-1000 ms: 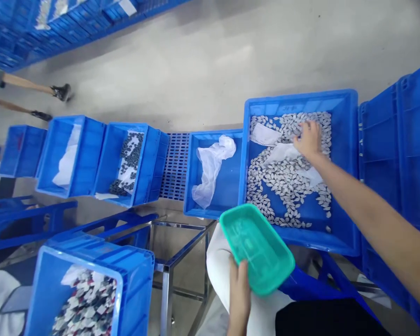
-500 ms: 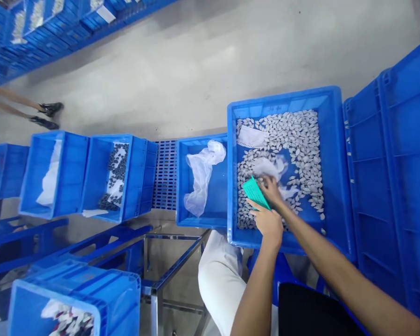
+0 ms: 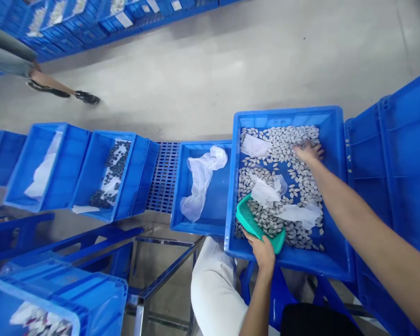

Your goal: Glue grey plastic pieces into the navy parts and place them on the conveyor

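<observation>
My left hand (image 3: 263,252) is closed on the near rim of a green plastic basket (image 3: 245,215). The basket lies tilted in a large blue crate (image 3: 233,186), and small grey almond-shaped pieces (image 3: 268,219) fill it. More of these pieces cover much of the crate floor. Toward the crate's far right corner, my right hand (image 3: 308,153) is open, its fingers spread over the loose pieces. Thin white plastic bags (image 3: 265,192) lie partly over the basket and the pieces. A white paper slip (image 3: 255,146) rests on the pieces at the far left.
A smaller blue crate (image 3: 215,205) with a crumpled clear bag (image 3: 201,182) stands to the left. Beyond it is a crate with dark pieces (image 3: 114,170). Tall blue crates (image 3: 406,163) rise at the right. A person's legs (image 3: 52,84) are at the upper left.
My right hand has moved from beside the basket to the far right of the crate, fingers now spread. The basket has tipped to show the pieces inside, and the white bags have shifted.
</observation>
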The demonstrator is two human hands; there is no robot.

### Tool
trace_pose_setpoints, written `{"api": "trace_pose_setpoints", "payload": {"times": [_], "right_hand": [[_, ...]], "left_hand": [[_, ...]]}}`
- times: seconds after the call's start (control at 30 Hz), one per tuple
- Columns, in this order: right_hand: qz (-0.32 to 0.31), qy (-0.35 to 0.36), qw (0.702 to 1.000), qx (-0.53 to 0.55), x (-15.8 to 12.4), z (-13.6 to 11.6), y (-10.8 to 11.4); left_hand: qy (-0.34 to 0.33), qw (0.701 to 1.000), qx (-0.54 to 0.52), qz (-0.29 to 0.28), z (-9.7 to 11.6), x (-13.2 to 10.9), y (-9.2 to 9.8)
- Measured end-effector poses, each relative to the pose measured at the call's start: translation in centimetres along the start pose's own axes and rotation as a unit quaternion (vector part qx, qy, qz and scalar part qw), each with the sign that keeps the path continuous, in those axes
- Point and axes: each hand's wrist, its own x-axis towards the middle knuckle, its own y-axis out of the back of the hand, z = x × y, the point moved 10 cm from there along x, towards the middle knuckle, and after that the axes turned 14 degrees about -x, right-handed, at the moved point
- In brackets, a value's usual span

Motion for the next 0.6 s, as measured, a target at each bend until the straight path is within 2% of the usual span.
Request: {"api": "trace_pose_setpoints", "payload": {"times": [0.07,0.13,0.2,0.3,0.4,0.47,0.53,0.6], "right_hand": [[0.013,-0.009,1.0,0.008,0.9,-2.1,-0.8],[0.02,0.009,1.0,0.011,-0.4,-4.7,-2.0],[0.034,0.036,0.999,0.01,-3.7,-6.8,-2.9],[0.064,0.07,0.995,0.007,-10.6,-8.5,-4.4],[0.05,0.077,0.996,0.009,-16.2,-8.4,-6.9],[0.041,0.077,0.996,0.021,-18.0,-7.5,-7.6],[0.051,0.066,0.996,0.041,-18.8,-5.7,-6.5],[0.079,0.041,0.994,0.063,-19.6,-3.1,-3.8]], "left_hand": [[-0.008,1.0,-0.011,-0.012,-0.2,0.9,0.0],[-0.014,0.999,-0.02,-0.022,-0.3,1.6,0.0],[-0.014,0.999,-0.029,-0.024,-0.4,1.7,0.0],[-0.01,0.999,-0.042,-0.022,-0.5,1.3,-0.2],[-0.004,0.999,-0.05,-0.02,-0.6,0.9,-0.3],[0.002,0.999,-0.05,-0.017,-0.7,0.6,-0.3],[0.011,0.999,-0.046,-0.008,-0.7,0.2,-0.1],[0.022,0.999,-0.041,0.006,-0.7,-0.3,0.1]]}}
